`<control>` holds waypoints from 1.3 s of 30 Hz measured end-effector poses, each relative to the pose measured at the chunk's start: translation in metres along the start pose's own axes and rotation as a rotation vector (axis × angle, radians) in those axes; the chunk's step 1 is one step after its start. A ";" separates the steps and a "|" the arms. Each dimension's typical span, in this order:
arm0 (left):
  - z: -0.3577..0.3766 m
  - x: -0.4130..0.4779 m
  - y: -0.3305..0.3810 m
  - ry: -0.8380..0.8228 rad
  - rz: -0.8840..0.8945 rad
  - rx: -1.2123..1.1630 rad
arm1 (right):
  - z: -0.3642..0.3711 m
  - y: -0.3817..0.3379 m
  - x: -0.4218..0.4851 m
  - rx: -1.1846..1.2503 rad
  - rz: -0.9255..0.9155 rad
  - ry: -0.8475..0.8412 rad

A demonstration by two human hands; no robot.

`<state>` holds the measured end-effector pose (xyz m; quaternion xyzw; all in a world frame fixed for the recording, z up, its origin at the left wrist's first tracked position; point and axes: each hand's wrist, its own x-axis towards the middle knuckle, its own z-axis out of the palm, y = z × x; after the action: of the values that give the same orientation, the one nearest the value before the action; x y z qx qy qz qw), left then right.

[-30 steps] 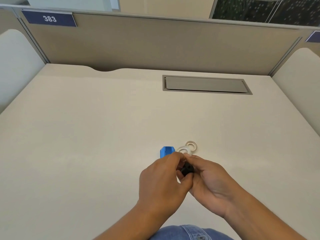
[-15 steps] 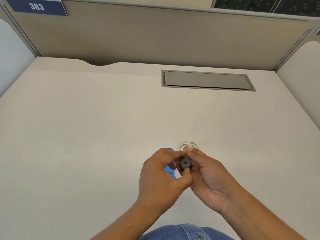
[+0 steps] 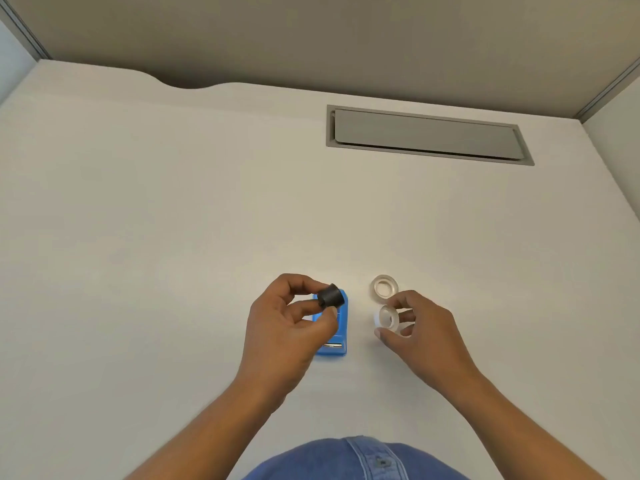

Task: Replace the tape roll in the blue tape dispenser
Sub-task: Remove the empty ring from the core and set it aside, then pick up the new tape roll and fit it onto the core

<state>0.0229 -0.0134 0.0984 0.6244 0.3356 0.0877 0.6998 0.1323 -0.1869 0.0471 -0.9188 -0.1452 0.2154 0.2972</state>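
Observation:
The blue tape dispenser [image 3: 337,336] lies flat on the white desk [image 3: 173,237], partly hidden under my left hand [image 3: 287,327]. That hand pinches a small black spool core [image 3: 330,295] between thumb and fingers, just above the dispenser's far end. To the right, my right hand [image 3: 420,336] holds a clear tape roll [image 3: 387,317] on edge in its fingertips. A second clear tape roll [image 3: 383,288] lies flat on the desk just beyond the right hand.
A grey cable hatch [image 3: 424,135] is set into the desk at the far right. A tan partition wall [image 3: 311,36] closes the back edge, and side panels flank the desk. My denim-clad lap [image 3: 353,459] shows at the bottom.
My hands, joined over the core and roll before, have come apart: the left keeps the black core, the right carries the tape roll to the right. The view has tilted downward.

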 end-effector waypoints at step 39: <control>-0.007 0.008 0.006 -0.037 0.070 0.000 | 0.001 -0.006 0.051 0.017 -0.103 0.111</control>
<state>0.0267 -0.0015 0.1015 0.6372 0.3003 0.1007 0.7025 0.1746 -0.1617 0.0343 -0.9181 -0.1736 0.1496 0.3234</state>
